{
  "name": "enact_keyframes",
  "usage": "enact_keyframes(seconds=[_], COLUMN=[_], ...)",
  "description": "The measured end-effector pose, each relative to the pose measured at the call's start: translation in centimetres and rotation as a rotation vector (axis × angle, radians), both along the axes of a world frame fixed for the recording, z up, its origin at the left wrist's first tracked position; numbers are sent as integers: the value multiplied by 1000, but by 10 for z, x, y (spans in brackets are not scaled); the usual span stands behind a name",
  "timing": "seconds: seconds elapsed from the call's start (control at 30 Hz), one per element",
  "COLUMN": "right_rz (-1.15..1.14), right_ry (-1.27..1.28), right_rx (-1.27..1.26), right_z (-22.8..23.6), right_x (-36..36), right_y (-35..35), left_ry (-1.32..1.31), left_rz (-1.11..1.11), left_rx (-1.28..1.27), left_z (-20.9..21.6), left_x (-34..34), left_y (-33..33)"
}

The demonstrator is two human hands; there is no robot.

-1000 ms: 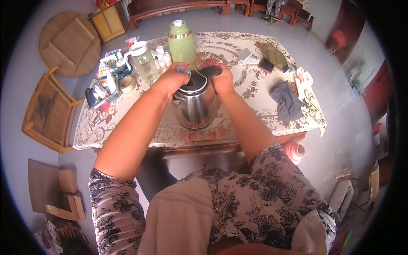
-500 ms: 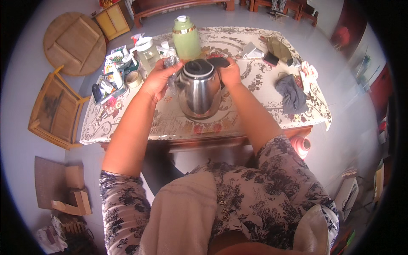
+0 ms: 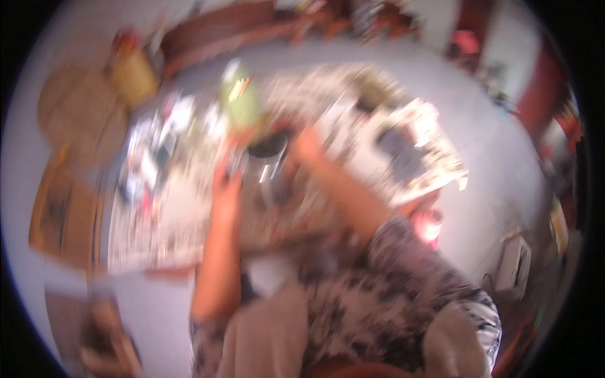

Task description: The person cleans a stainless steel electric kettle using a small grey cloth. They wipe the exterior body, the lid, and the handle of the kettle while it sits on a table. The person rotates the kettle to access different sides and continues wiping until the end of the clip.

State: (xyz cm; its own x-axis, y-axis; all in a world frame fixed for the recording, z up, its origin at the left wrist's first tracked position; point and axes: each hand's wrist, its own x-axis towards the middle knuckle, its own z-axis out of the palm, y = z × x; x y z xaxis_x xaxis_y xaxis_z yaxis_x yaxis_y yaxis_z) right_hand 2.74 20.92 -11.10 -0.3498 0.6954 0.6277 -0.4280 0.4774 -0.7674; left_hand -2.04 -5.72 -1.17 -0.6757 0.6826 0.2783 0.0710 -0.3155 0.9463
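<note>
Our left hand (image 3: 226, 178) has dropped from up beside the lid to lower along the kettle's left side, and the whole view has swung, so that everything sits farther left and smears with motion. We have the steel kettle (image 3: 266, 171) over the near middle of the surface (image 3: 173, 242), between our two hands, its dark lid (image 3: 270, 144) facing up toward us; we cannot tell whether its base touches the cloth cover. Our right hand (image 3: 305, 147) is at the dark handle on the kettle's right, its fingers looking curled around it, though the blur hides their exact grip. On the left, we cannot tell how far the fingers are open, nor whether they hold the greyish streak showing next to them. Just beyond the kettle, slightly to our left, stands the green flask (image 3: 242, 107) with its white top, and farther left we find a jumble of pale and dark items (image 3: 151, 154) too smeared to sort out. Toward our right, well apart from the kettle, lie a dark grey cloth (image 3: 401, 151), a white and pink bundle (image 3: 419, 120) just beside it and an olive-coloured item (image 3: 373, 94) behind. Below the right edge we see a pink object (image 3: 428, 225). A wooden chair (image 3: 66, 217) and a round wooden board (image 3: 79, 113) are off to our left, and a reddish-brown bench (image 3: 220, 33) runs along the far side of the room.
</note>
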Motion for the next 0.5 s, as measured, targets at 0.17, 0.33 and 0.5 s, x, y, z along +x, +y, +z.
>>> enact_keyframes(seconds=[0.17,0.33,0.5], right_rz=[-130,-28,-197], right_ry=[-541,-485,-312], right_rx=[276,188,-81], right_z=[90,82,81], right_x=[-26,26,107], right_y=[-66,-9,-76], left_ry=[20,96,-110], left_rz=[259,123,246], left_rx=[19,71,194], left_z=[2,-1,4], left_x=[16,23,20], left_y=[-44,-1,-51])
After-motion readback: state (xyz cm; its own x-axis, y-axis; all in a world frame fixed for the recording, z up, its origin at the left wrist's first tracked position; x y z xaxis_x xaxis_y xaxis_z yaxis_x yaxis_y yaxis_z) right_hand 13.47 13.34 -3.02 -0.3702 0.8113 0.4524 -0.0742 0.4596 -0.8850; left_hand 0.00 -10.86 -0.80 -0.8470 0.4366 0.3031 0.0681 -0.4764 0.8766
